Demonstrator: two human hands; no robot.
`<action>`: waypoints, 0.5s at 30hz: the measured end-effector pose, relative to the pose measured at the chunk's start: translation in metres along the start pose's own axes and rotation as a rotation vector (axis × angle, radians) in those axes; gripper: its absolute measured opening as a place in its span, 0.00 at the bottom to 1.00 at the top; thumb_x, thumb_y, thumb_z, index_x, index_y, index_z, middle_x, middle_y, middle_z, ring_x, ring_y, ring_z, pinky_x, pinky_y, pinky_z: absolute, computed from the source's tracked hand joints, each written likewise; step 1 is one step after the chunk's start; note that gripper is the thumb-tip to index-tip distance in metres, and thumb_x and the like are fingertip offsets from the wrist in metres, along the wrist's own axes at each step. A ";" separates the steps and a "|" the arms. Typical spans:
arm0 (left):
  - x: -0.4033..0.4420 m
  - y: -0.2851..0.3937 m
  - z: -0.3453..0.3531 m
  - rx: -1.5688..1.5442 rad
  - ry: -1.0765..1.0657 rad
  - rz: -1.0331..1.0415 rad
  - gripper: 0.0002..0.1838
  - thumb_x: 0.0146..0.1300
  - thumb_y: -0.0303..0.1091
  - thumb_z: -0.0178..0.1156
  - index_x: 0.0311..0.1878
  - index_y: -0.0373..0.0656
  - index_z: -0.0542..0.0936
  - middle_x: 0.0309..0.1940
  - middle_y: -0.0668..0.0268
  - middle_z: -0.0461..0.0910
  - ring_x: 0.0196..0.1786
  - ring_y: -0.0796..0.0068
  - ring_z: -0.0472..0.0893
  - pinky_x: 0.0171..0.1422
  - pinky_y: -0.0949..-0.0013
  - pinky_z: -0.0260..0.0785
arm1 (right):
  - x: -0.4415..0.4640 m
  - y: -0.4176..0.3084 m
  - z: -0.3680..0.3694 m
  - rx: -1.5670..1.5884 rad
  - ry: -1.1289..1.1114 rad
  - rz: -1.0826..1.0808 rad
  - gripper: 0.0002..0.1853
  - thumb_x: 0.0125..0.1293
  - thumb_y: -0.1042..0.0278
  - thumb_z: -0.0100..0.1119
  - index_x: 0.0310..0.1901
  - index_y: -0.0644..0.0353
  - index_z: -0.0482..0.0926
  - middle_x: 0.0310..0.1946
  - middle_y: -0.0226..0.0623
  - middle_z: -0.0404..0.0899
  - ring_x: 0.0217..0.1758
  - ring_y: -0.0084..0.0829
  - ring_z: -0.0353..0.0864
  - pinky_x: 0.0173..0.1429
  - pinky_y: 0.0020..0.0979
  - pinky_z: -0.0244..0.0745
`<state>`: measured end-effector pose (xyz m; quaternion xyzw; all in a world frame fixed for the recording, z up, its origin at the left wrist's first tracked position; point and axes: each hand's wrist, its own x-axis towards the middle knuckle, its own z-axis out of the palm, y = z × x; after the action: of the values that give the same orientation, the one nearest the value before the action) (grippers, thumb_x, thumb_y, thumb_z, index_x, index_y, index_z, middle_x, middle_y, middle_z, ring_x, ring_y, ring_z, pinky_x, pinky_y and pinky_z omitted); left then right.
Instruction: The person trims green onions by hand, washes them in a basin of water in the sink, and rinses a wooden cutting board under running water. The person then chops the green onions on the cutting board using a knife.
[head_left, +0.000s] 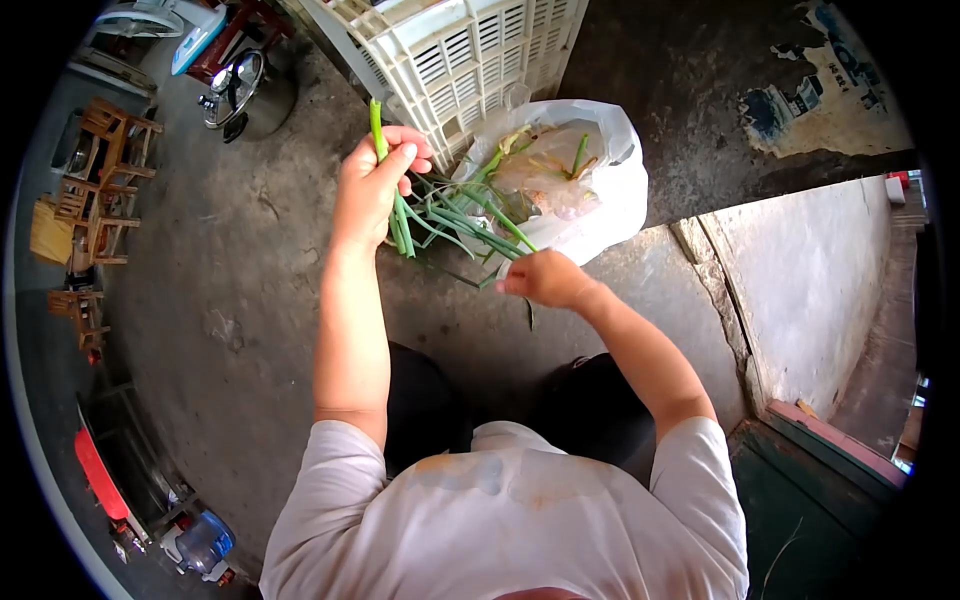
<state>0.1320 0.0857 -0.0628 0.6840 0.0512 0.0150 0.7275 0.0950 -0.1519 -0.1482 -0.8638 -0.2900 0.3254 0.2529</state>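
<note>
My left hand (378,180) is closed around green stalks (399,222), whose cut-looking ends stick up above the thumb and hang below the palm. Long green leaves (455,215) spread from there toward the right. My right hand (543,278) is closed on the ends of some of these leaves, lower and to the right. Just beyond the leaves lies an open white plastic bag (622,180) with yellowish and green plant scraps (560,165) in it. Its near edge is partly covered by the leaves and my right hand.
A white plastic crate (465,60) stands behind the bag. Farther left are a metal pot (250,95), wooden chairs (105,185) and a water bottle (205,540). A low pale wall or slab (810,290) lies right, beside a green door panel (800,510).
</note>
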 end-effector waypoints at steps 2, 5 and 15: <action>-0.002 0.002 0.001 -0.006 -0.008 -0.002 0.08 0.62 0.29 0.53 0.42 0.40 0.75 0.35 0.65 0.79 0.34 0.81 0.76 0.32 0.80 0.63 | 0.008 0.020 0.027 -0.232 0.134 0.006 0.16 0.55 0.52 0.60 0.33 0.57 0.77 0.33 0.38 0.77 0.39 0.35 0.78 0.41 0.33 0.73; -0.005 0.007 0.001 0.001 -0.046 0.007 0.08 0.61 0.29 0.53 0.43 0.39 0.75 0.34 0.65 0.78 0.33 0.80 0.76 0.32 0.80 0.62 | 0.013 0.028 0.016 -0.482 0.296 0.052 0.20 0.50 0.52 0.63 0.37 0.58 0.73 0.37 0.39 0.75 0.42 0.38 0.76 0.42 0.36 0.73; -0.007 -0.006 0.022 0.095 -0.267 0.014 0.09 0.62 0.30 0.52 0.44 0.41 0.77 0.40 0.67 0.80 0.42 0.82 0.77 0.34 0.80 0.62 | 0.000 0.035 -0.011 -0.468 0.428 0.175 0.07 0.53 0.72 0.52 0.35 0.57 0.73 0.33 0.37 0.76 0.40 0.39 0.77 0.42 0.39 0.70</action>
<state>0.1270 0.0631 -0.0673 0.7139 -0.0503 -0.0734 0.6946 0.1149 -0.1788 -0.1627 -0.9689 -0.2219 0.0815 0.0736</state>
